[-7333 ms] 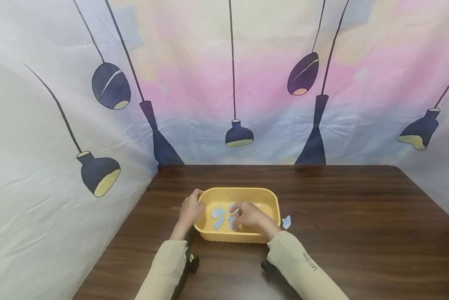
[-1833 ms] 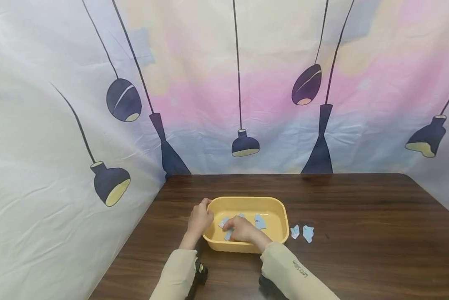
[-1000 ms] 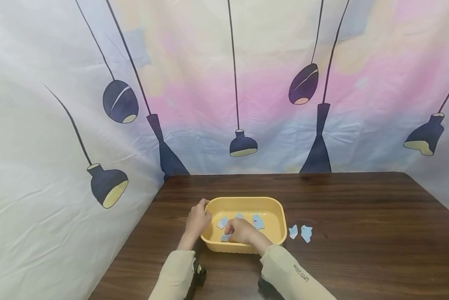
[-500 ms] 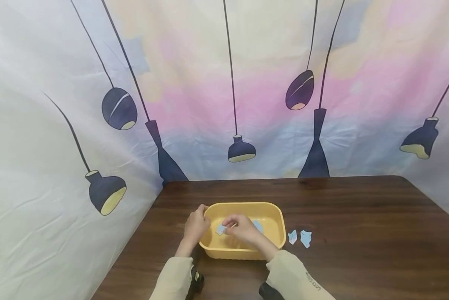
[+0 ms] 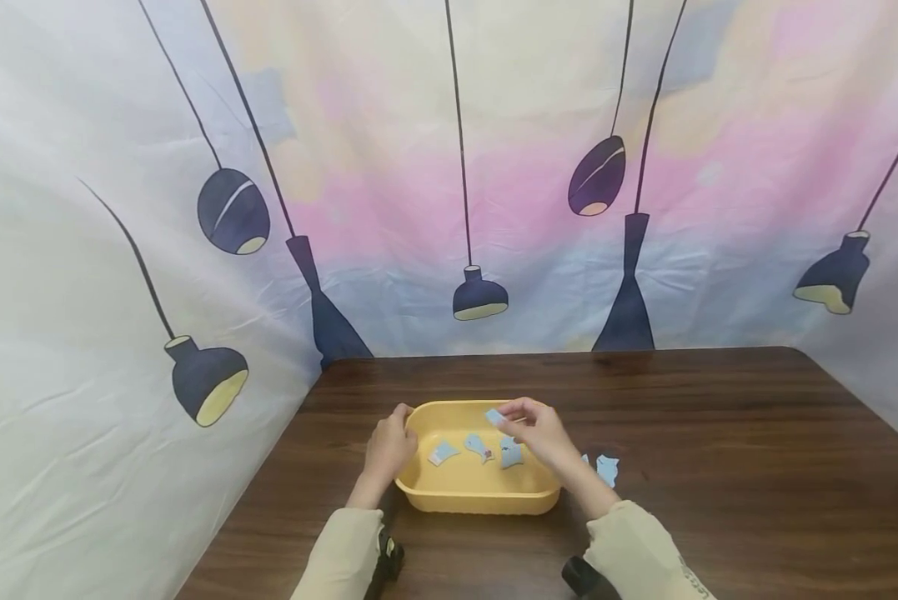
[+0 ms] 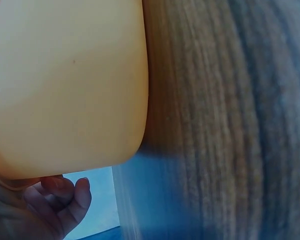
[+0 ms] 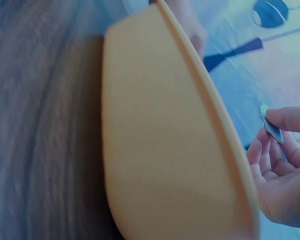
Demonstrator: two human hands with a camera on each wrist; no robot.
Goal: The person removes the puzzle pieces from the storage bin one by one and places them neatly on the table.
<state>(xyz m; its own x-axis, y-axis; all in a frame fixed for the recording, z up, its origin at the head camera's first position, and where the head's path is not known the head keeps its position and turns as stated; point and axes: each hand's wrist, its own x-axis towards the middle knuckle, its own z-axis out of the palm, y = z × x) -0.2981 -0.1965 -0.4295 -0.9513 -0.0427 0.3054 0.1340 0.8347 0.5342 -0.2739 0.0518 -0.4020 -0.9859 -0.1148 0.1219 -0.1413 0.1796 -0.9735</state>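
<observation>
My left hand (image 5: pixel 390 448) grips the left rim of a yellow plastic tub (image 5: pixel 479 502); in the left wrist view its curled fingers (image 6: pixel 75 202) show beside the tub's wall. Over the tub's right half, my right hand (image 5: pixel 542 431) pinches a flat, irregular light-blue puzzle piece (image 5: pixel 495 416) between thumb and fingertips. That piece (image 7: pixel 271 125) shows a thin brownish edge in the right wrist view. Several similar pieces lie on the tub floor: one at left (image 5: pixel 443 453), one in the middle (image 5: pixel 477 447), and some at right (image 5: pixel 511 454) that seem to overlap.
Right of the tub, a light-blue piece (image 5: pixel 607 470) lies on the dark wooden table (image 5: pixel 719 467). Another piece (image 5: pixel 585 459) beside it is mostly hidden by my right forearm. A cloth backdrop (image 5: pixel 403 208) printed with lamps hangs behind the table.
My right hand has risen from inside the tub and moved right, carrying a piece. Earlier, a second piece came to lie on the table. My left hand stays on the rim.
</observation>
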